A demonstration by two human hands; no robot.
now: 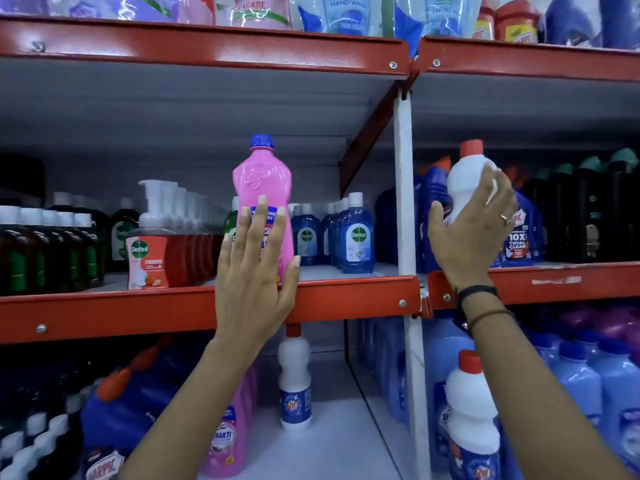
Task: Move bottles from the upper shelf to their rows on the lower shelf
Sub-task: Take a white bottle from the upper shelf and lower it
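Note:
A pink bottle [261,181] with a blue cap stands upright at the front edge of the upper shelf [349,294]. My left hand [254,268] lies flat against its front, fingers straight and apart, thumb at the bottle's right side. Right of the white upright post, my right hand [471,233] wraps around the waist of a white bottle [465,174] with a red cap, held upright above the shelf edge. On the lower shelf [332,441] stand a row of pink bottles [228,441], a white red-capped bottle [294,375], and another white bottle [472,417] further right.
Red soap dispensers [149,261], dark brown bottles [45,254] and blue Dettol bottles [356,237] fill the upper shelf's left bay. Blue Harpic bottles [519,233] and black bottles [588,216] stand behind my right hand. Pale blue jugs [588,386] crowd the lower right.

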